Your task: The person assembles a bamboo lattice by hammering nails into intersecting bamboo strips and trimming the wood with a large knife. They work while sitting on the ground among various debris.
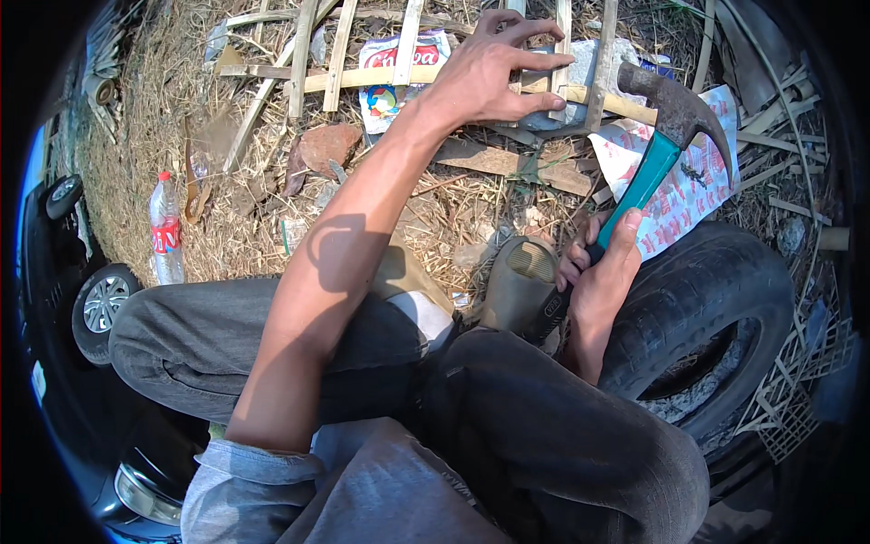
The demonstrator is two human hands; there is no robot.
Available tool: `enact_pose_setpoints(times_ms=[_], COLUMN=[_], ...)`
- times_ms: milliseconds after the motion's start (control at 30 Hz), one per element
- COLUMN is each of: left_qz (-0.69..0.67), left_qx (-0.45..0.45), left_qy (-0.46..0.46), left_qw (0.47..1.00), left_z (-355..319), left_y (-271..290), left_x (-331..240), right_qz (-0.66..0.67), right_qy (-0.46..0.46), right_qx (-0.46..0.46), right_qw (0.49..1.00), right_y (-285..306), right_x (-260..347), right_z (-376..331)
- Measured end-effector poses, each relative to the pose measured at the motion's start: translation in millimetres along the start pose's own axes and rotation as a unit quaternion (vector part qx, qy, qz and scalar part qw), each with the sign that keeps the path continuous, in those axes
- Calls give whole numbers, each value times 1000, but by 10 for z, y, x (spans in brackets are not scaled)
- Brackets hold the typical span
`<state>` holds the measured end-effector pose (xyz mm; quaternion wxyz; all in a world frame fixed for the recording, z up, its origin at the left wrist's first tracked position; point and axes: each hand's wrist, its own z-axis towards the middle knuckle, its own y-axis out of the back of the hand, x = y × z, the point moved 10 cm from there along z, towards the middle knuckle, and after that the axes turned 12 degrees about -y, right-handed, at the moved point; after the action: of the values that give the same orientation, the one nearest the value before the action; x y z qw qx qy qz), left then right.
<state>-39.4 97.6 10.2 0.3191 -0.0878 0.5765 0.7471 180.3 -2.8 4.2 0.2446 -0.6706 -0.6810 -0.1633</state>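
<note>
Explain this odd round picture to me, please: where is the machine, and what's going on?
There is no robot here, just a person with two bare hands. The one picture comes from a wide camera worn on the person's head, looking down, so straight edges bend near the rim.

The right hand holds a claw hammer by its teal and black handle. The left hand reaches forward, its fingers at a wooden slat; whether they grip it is hard to tell.

On the ground, strewn with dry grass, are a red-capped plastic bottle at left and a dark tyre at right. Part of a car shows at the left edge.
</note>
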Motion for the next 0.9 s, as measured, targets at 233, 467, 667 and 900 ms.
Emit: enact_pose_setpoints(times_ms=[233,467,667,900], left_qz=[-85,-32,-79,-110], left_qx=[126,129,113,86], left_qy=[70,31,26,11], left_qw=[986,991,990,990], left_z=[1,16,-32,132], left_y=[-220,-293,-261,-294], left_x=[79,106,138,94], right_qz=[-10,-37,-113,-97], right_qy=[38,17,9,-7], right_qx=[-11,-29,-1,-28], right_qw=[999,999,994,995], right_y=[89,78,-51,22], right_x=[103,223,-5,-39], right_z=[-90,-80,72,132])
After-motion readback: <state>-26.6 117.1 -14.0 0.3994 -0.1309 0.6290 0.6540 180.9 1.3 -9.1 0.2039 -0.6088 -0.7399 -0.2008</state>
